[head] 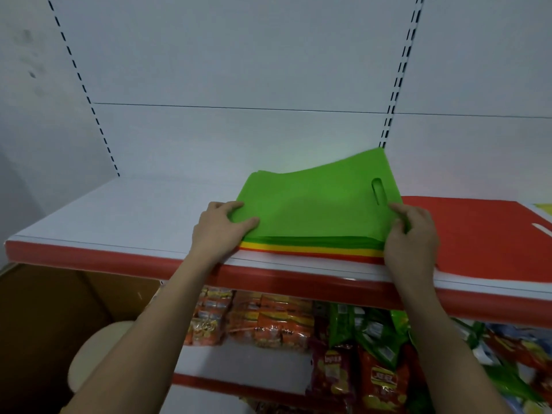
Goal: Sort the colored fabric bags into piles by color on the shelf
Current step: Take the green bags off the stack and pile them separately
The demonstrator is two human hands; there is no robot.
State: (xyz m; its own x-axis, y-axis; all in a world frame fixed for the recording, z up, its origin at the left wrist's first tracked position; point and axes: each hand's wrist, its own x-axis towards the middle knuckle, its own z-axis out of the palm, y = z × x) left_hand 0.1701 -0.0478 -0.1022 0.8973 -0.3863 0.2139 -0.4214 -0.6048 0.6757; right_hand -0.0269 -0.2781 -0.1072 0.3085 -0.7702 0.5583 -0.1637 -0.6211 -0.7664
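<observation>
A stack of flat fabric bags lies on the white shelf (pixel 119 213). Green bags (pixel 316 204) form the top of the stack, with thin yellow (pixel 313 248) and red layers showing at its front edge. My left hand (pixel 221 227) grips the green bags' near left corner, thumb on top. My right hand (pixel 410 234) pinches their near right corner beside the handle slot. The far right corner of the green bags is raised off the stack. A red bag pile (pixel 484 234) lies to the right, partly under the green ones.
The shelf has a red front lip (pixel 119 261) and a white slotted back panel. Snack packets (pixel 268 321) fill the lower shelf. A cardboard box (pixel 59 309) and a cream round object (pixel 98 354) sit at the lower left. A yellow scrap shows at the far right.
</observation>
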